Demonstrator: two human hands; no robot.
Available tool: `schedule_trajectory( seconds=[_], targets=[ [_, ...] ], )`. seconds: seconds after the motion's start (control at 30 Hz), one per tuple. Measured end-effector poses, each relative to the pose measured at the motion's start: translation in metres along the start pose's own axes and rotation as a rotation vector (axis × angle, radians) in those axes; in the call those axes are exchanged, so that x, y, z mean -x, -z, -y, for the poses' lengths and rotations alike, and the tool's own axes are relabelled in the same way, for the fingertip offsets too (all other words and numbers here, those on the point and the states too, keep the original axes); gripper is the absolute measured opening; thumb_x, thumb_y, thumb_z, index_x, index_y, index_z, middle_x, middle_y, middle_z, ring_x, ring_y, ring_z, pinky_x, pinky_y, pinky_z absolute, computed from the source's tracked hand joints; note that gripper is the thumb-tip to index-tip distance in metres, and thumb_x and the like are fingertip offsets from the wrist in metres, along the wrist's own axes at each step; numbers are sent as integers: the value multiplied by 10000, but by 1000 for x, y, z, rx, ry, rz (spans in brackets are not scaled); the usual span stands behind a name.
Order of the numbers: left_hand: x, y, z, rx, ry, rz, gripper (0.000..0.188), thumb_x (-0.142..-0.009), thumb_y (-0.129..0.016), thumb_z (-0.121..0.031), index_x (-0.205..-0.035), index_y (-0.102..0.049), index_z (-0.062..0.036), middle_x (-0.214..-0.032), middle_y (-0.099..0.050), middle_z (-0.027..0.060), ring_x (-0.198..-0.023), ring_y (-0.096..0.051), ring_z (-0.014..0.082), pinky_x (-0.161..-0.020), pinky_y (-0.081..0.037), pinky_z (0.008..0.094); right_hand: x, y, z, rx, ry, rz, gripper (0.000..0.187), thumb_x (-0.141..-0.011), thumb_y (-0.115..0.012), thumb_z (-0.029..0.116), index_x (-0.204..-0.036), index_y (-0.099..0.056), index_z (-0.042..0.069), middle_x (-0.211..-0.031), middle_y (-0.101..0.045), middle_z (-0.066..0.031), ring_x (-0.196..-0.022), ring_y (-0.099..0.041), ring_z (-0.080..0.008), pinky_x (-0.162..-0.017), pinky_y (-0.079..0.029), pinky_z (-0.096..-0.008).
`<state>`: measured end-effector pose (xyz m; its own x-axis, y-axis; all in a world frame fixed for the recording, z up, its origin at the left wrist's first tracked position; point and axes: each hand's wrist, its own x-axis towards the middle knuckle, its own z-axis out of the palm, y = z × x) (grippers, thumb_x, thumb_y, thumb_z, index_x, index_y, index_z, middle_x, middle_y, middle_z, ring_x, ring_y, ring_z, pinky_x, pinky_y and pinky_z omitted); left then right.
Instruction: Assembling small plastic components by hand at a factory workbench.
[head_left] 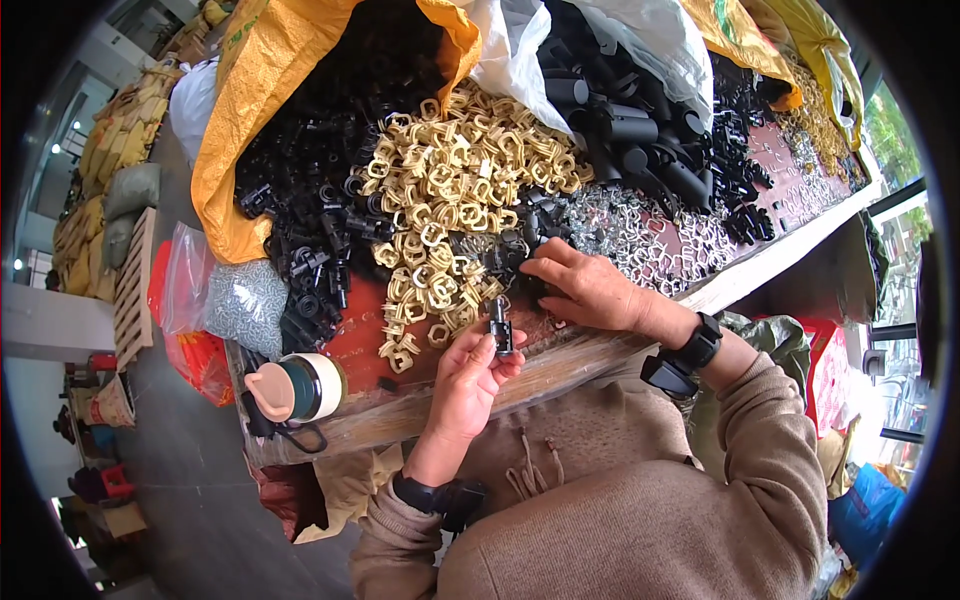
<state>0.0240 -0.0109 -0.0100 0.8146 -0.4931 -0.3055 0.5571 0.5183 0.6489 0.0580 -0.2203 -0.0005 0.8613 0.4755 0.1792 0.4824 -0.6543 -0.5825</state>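
Note:
Upright in my left hand (465, 385), above the table's front edge, is a small black plastic fitting (500, 328) with an open frame-like lower part. The thumb and fingers pinch its lower end. My right hand (590, 290) reaches, fingers bent, to a heap of small black parts (545, 215); whatever its fingertips pinch, if anything, is hidden. Left of that heap spreads a pile of cream plastic rings (440, 230). Right of it lie shiny clear or metallic small pieces (600, 222) and silver metal clips (690, 240).
Larger black fittings (315, 220) spill from a yellow woven sack (225, 170). Black cylinders (630, 125) fill a white bag (660, 35). A bag of small grey pieces (247, 305) and a lidded cup (295, 388) stand at the table's left end. The wooden front edge (570, 375) runs before me.

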Motion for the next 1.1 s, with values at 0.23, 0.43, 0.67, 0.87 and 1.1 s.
schedule_trajectory(
  seconds=[0.23,0.43,0.67,0.87,1.1],
  targets=[
    [0,4,-2,54,-3,-29,246,-844,-467,-170,-1038,-475,-19,-966,-547,137,-743,-550,156,-634,-446,246,1,7,-4,96,-10,242,247,-712,-548,128,-936,-476,53,-838,-494,-112,-708,-538,-302,-578,-445,-383],
    [1,7,-3,122,-17,-29,258,-838,-479,-170,-1049,-474,-22,-956,-549,133,-742,-557,158,-622,-456,243,-2,9,-2,56,19,63,166,-714,-530,143,-843,-470,57,-792,-482,-107,-683,-535,-304,-565,-445,-383],
    [0,8,-1,118,-19,-29,284,-835,-485,-181,-1070,-465,-23,-956,-550,130,-750,-559,159,-624,-457,245,-7,5,-5,206,21,86,179,-709,-535,134,-864,-510,48,-763,-496,-94,-641,-534,-297,-549,-439,-375],
    [0,10,-1,119,-19,-12,294,-836,-484,-184,-1084,-457,-28,-964,-548,128,-758,-558,158,-638,-456,249,-1,14,-10,239,-37,216,184,-709,-536,138,-867,-513,47,-753,-494,-90,-647,-534,-287,-539,-440,-375],
    [-1,9,-1,113,-16,-14,303,-837,-483,-187,-1094,-450,-31,-976,-545,124,-762,-553,154,-647,-451,247,-13,-1,-1,153,98,-19,177,-718,-538,160,-852,-503,50,-791,-487,-88,-646,-536,-284,-530,-443,-368]
  ],
)
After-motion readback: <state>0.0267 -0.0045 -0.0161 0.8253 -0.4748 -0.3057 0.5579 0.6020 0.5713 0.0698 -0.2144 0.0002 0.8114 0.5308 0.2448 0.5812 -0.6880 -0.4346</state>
